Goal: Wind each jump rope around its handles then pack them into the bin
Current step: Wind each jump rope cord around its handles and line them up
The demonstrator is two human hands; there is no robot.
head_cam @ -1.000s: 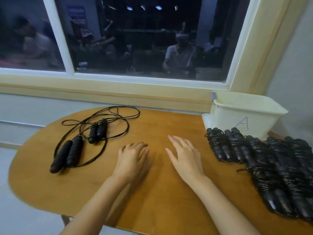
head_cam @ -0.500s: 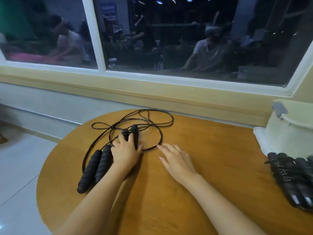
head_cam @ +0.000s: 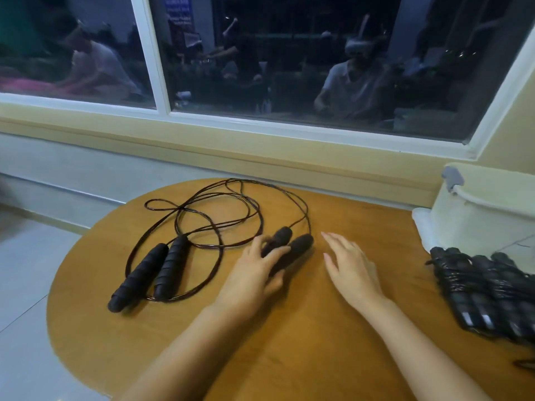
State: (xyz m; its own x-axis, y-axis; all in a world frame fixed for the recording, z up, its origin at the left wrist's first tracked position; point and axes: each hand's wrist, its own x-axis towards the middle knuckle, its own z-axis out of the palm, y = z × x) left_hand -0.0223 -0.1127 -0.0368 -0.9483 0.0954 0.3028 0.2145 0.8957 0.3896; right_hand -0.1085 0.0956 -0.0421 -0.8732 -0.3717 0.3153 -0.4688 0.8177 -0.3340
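Finds the left hand point(head_cam: 254, 273) grasping the near pair of handles point(head_cam: 292, 246) on the table point(head_cam: 289, 351): fingers draped over the top, thumb tucked against the near flank, hold loose-looking. Finds the right hand point(head_cam: 351, 270) released, fingers straight, palm down, just beside that pair on its right and touching none of it.

Records the pair's long axis as running from near-left to far-right, with the gripped butts toward the person and the tips pointing far-right. Sees the lead-off from those tips run toward the window, then loop leftward into the crossed cords point(head_cam: 181, 209) shared with a second pair of handles point(head_cam: 150, 276), untouched, well to the left.

Places the bin point(head_cam: 474, 224) well apart at the right edge, with a heap of wound ropes point(head_cam: 489, 293) before it.

Judges the right hand nearer to the tips, hence better placed to gather cord for winding, with the left steadying the handles. Flags the crossed loops as a snag risk on pulling.
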